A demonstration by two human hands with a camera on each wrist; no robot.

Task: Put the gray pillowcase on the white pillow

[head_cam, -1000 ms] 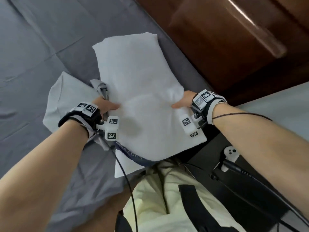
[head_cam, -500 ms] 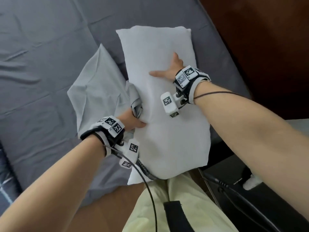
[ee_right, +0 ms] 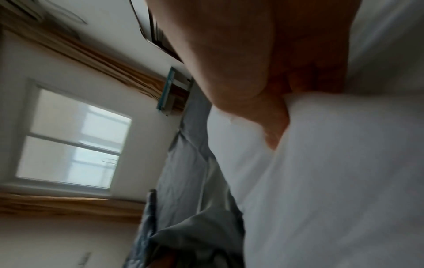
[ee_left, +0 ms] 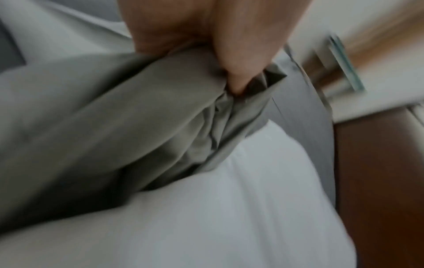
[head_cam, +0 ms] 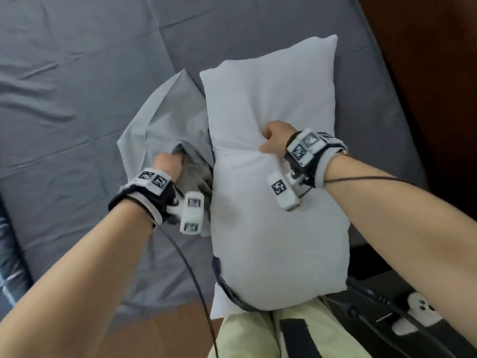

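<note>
The white pillow (head_cam: 273, 156) lies lengthwise on the gray bedsheet (head_cam: 77, 86), its near end over the edge of the bed against the person's pale yellow trousers (head_cam: 253, 332). The right hand (head_cam: 275, 140) sits on top of the pillow about halfway along it, fingers curled and dug into the filling, so that it grips a bunch of the white cover; creases run out from the fist. In the right wrist view the right hand (ee_right: 263, 72) presses deep into the pillow (ee_right: 332, 181), and the thumb is buried in a fold. The gray pillowcase (head_cam: 167, 125) lies crumpled on the sheet just beside the pillow, on the far side of the pillow from the right hand, touching its long edge. The left hand (head_cam: 167, 164) is closed on the pillowcase at its bunched opening. The left wrist view is blurred, but it shows the left hand (ee_left: 218, 36) pinching gathered folds of the pillowcase (ee_left: 137, 127) between thumb and fingers, directly above the pillow (ee_left: 229, 217). The pillow is entirely outside the case. A black cable (head_cam: 196, 280) trails from the left wrist mount toward the person. A white controller (head_cam: 420, 311) rests on a dark surface below the right forearm.
</note>
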